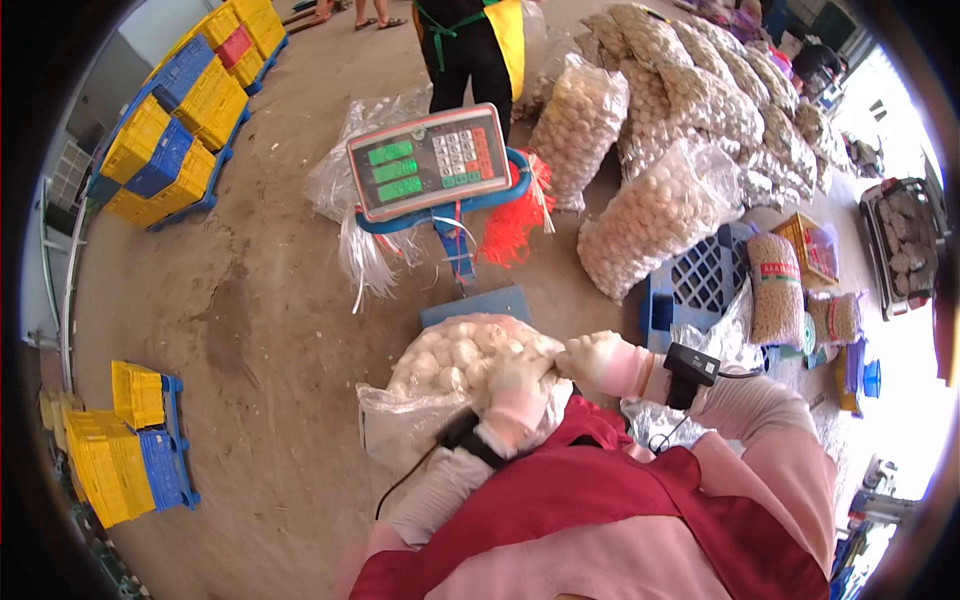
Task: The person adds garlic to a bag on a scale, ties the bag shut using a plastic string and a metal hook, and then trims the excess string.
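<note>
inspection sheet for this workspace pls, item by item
surface: stained concrete floor, blue scale platform on it
job's things: clear bag of white round pieces on the platform; scale display lit green
clutter: filled bags piled at right; plastic strips by the scale
hands: left hand and right hand both grip the bag's top
cables: black cable from the left wrist
surroundings: yellow and blue crates at left; a person behind the scale

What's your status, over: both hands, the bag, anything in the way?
Left hand and right hand shut on clear bag neck. Bag full of pale round pieces, at scale platform. Person stands behind scale display, apart.
</note>
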A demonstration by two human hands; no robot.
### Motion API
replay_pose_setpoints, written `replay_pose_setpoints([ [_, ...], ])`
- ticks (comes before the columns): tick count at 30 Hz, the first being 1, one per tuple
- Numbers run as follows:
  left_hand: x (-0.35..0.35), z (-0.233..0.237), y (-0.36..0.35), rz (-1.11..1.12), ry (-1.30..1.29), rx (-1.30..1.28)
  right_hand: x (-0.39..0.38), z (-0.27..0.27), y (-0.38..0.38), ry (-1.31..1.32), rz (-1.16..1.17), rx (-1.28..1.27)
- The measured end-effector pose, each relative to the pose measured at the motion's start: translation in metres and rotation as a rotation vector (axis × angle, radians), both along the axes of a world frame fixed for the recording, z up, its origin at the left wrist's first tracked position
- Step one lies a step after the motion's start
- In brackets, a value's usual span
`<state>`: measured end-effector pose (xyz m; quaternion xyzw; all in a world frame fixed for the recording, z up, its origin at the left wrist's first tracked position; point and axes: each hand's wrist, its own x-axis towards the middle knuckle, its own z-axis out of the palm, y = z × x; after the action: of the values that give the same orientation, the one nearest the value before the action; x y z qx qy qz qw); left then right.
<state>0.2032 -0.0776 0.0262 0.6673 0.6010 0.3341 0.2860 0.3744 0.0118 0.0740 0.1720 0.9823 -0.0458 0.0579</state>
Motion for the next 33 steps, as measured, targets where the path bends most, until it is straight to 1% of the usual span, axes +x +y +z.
replay_pose_setpoints([
  [2, -0.001, 0.021, -0.017, 0.095, -0.621, -0.353, -0.004, 0.001, 0.018, 0.030, -0.574, -0.780],
  [3, -0.003, 0.014, -0.022, 0.099, -0.619, -0.343, -0.012, 0.017, 0.017, 0.069, -0.876, -1.059],
  [4, 0.000, 0.001, -0.030, 0.025, -1.089, -0.642, -0.015, 0.017, 0.012, 0.060, -0.866, -1.055],
  [5, 0.002, -0.012, -0.031, -0.064, -1.562, -0.928, -0.018, 0.016, 0.008, 0.049, -0.685, -0.901],
  [6, 0.005, -0.005, -0.027, -0.014, -1.723, -1.002, -0.022, 0.015, 0.005, 0.042, -0.502, -0.746],
  [7, 0.009, 0.002, -0.022, 0.049, -1.880, -1.077, -0.028, 0.016, -0.004, -0.081, -0.362, -0.665],
  [8, 0.012, 0.009, -0.014, 0.160, -1.807, -1.000, -0.037, 0.021, -0.005, -0.197, -0.227, -0.577],
  [9, 0.014, 0.017, -0.007, 0.266, -1.721, -0.929, -0.046, 0.041, 0.005, -0.200, -0.211, -0.568],
  [10, 0.015, 0.002, -0.007, 0.214, -1.909, -0.993, -0.058, 0.067, 0.017, -0.364, -0.048, -0.617],
  [11, 0.016, -0.018, -0.012, 0.155, -2.094, -1.055, -0.071, 0.081, 0.031, -0.525, 0.114, -0.661],
  [12, 0.018, -0.037, -0.016, 0.087, -2.276, -1.115, -0.086, 0.073, 0.057, -0.462, 0.115, -0.712],
  [13, 0.020, -0.051, -0.018, 0.007, -2.456, -1.169, -0.103, 0.036, 0.088, -0.101, 0.157, -0.769],
  [14, 0.019, -0.058, -0.016, -0.082, -2.633, -1.219, -0.120, -0.001, 0.120, 0.246, 0.236, -0.762],
  [15, 0.016, -0.028, -0.009, 0.197, -2.451, -1.263, -0.148, 0.018, 0.130, 0.400, 0.006, -0.848],
  [16, 0.017, -0.024, -0.010, 0.205, -2.451, -1.244, -0.176, 0.000, 0.140, 0.345, -0.300, -0.700],
  [17, 0.020, -0.024, -0.012, 0.109, -2.329, -1.127, -0.194, -0.034, 0.153, 0.487, -0.380, -0.570],
  [18, 0.022, -0.020, -0.012, 0.028, -2.201, -1.015, -0.209, -0.049, 0.157, 0.491, -0.365, -0.580],
  [19, 0.023, -0.010, -0.011, 0.090, -2.057, -0.984, -0.222, -0.058, 0.159, 0.512, -0.586, -0.488],
  [20, 0.023, -0.008, -0.010, 0.107, -2.054, -0.972, -0.232, -0.065, 0.161, 0.527, -0.806, -0.391],
  [21, 0.025, -0.007, -0.010, 0.129, -1.999, -0.974, -0.238, -0.070, 0.168, 0.525, -0.889, -0.485],
  [22, 0.026, -0.005, -0.010, 0.150, -1.947, -0.977, -0.242, -0.076, 0.173, 0.526, -0.879, -0.500],
  [24, 0.027, 0.007, -0.008, 0.211, -1.913, -0.978, -0.247, -0.087, 0.177, 0.659, -0.940, -0.525],
  [25, 0.028, 0.010, -0.008, 0.255, -1.864, -0.993, -0.247, -0.093, 0.177, 0.714, -0.907, -0.485],
  [26, 0.028, 0.012, -0.011, 0.292, -1.809, -1.013, -0.245, -0.088, 0.172, 0.713, -0.914, -0.494],
  [28, 0.031, 0.010, -0.007, 0.287, -1.794, -1.005, -0.245, -0.072, 0.171, 0.664, -0.890, -0.443],
  [30, 0.025, 0.011, -0.011, 0.268, -1.762, -1.015, -0.248, -0.063, 0.166, 0.662, -0.932, -0.435],
  [32, 0.022, 0.011, -0.011, 0.104, -1.704, -0.951, -0.253, -0.070, 0.167, 0.673, -1.009, -0.439],
  [33, 0.024, 0.003, -0.014, 0.121, -1.608, -0.896, -0.257, -0.083, 0.167, 0.678, -0.942, -0.316],
])
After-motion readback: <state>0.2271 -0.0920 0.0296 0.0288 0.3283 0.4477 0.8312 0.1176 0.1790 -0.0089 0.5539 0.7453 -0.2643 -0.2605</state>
